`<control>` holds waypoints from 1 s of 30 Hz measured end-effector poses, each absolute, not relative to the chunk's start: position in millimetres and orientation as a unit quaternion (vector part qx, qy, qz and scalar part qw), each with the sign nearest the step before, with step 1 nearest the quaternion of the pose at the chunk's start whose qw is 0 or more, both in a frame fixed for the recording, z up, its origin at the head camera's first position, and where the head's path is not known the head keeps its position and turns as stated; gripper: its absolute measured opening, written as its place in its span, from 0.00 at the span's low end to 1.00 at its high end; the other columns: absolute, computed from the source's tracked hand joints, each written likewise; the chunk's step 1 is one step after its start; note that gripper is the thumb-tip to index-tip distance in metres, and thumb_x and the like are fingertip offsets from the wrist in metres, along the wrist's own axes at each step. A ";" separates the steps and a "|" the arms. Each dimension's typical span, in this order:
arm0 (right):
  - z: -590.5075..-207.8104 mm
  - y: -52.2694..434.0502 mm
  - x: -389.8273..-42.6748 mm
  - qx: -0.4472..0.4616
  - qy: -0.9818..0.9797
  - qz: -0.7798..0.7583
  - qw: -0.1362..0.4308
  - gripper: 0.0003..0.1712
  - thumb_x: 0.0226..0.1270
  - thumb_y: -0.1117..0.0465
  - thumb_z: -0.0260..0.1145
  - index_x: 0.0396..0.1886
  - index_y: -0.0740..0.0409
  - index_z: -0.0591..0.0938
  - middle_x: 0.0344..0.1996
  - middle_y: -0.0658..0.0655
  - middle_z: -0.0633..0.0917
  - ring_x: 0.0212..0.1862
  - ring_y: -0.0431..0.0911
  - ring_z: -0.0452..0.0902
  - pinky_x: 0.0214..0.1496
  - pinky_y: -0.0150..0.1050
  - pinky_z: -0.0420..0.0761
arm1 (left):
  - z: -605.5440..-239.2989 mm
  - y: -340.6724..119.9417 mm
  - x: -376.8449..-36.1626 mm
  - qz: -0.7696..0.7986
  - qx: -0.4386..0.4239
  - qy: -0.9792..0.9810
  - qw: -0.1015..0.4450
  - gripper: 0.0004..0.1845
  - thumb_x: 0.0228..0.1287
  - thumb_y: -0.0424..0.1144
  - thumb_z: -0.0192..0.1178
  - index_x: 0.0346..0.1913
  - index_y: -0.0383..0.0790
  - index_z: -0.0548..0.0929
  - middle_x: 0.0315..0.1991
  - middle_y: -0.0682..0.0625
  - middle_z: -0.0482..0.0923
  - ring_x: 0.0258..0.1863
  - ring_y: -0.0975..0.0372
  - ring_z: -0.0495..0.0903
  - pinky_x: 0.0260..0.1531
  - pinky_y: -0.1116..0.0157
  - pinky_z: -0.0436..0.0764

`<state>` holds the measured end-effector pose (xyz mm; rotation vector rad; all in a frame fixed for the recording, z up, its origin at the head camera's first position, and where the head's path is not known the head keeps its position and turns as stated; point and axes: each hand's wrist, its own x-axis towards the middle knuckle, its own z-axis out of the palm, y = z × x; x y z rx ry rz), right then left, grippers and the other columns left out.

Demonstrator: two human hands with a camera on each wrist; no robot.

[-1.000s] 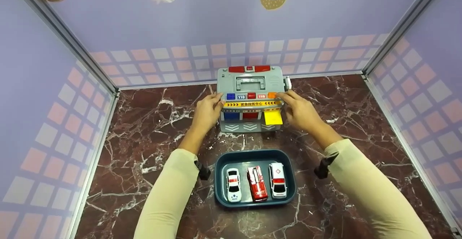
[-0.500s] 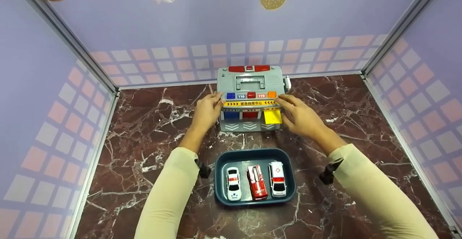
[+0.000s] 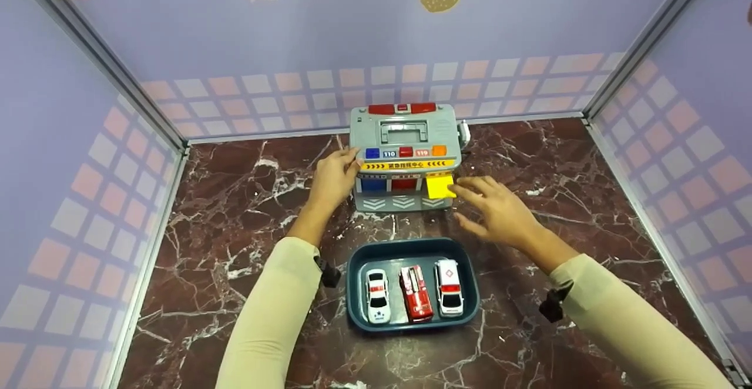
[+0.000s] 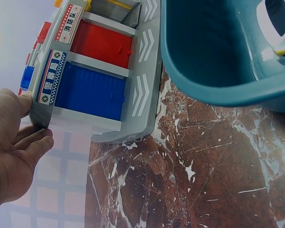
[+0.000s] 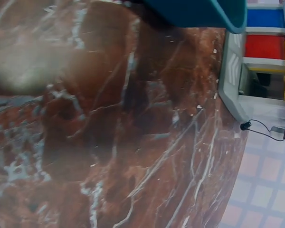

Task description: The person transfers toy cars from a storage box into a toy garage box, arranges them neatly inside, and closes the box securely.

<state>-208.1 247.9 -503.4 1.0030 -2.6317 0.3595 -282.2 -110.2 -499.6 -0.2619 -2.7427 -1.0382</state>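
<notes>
"Across the base of the enclosure, which surface is fitted?"

"Glossy dark-red marble-patterned tabletop (image 3: 200, 271), veined in white. A lilac rear wall (image 3: 376, 30), printed with sweets and pink-and-white checks, meets the side walls at grey metal strips."

"Specify materials and shapes."

"One smooth, dark-teal tray (image 3: 411, 328), rectangular with rounded corners, sits nearest the wearer. It holds three glossy toy vehicles side by side: white police car (image 3: 378, 296) at left, red fire engine (image 3: 416, 294) in the middle, white ambulance (image 3: 449, 288) at right."

"Location and condition of the main unit?"

"The toy emergency station (image 3: 405, 165) stands upright behind the tray, near the rear wall. Its body is grey moulded plastic with a roof handle, three coloured buttons and a yellow lettered band. The blue door (image 3: 374, 184) and red door (image 3: 403, 184) are down; the yellow door (image 3: 439, 187) is raised, tilted outward."

"State of the hands?"

"The left hand (image 3: 333, 182) pinches the station's front-left roof corner. The right hand (image 3: 496, 210) has fingers extended and spread, gripping nothing, beside the yellow door; fingertip contact cannot be determined."
</notes>
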 end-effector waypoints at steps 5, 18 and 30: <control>-507.3 250.9 -196.3 0.366 -0.915 0.099 0.140 0.35 0.65 0.41 0.69 0.70 0.45 0.76 0.64 0.57 0.80 0.62 0.55 0.76 0.66 0.60 0.77 | -499.1 -109.9 -281.6 -0.352 -0.088 -0.927 0.094 0.20 0.74 0.46 0.60 0.64 0.44 0.82 0.63 0.38 0.81 0.65 0.46 0.79 0.69 0.52 0.75; -518.4 244.7 -171.4 0.420 -0.896 0.040 0.140 0.36 0.65 0.31 0.62 0.68 0.42 0.78 0.61 0.55 0.82 0.59 0.54 0.79 0.60 0.59 0.80 | -497.4 -111.0 -280.6 -0.360 -0.084 -0.924 0.096 0.20 0.74 0.45 0.60 0.64 0.42 0.82 0.64 0.38 0.80 0.65 0.45 0.79 0.69 0.51 0.75; -530.7 233.6 -153.9 0.482 -0.864 0.023 0.143 0.36 0.65 0.31 0.62 0.67 0.44 0.80 0.55 0.55 0.84 0.55 0.51 0.81 0.57 0.53 0.80 | -498.8 -110.2 -279.9 -0.346 -0.080 -0.930 0.091 0.20 0.75 0.46 0.59 0.65 0.46 0.81 0.64 0.40 0.80 0.66 0.46 0.78 0.68 0.50 0.76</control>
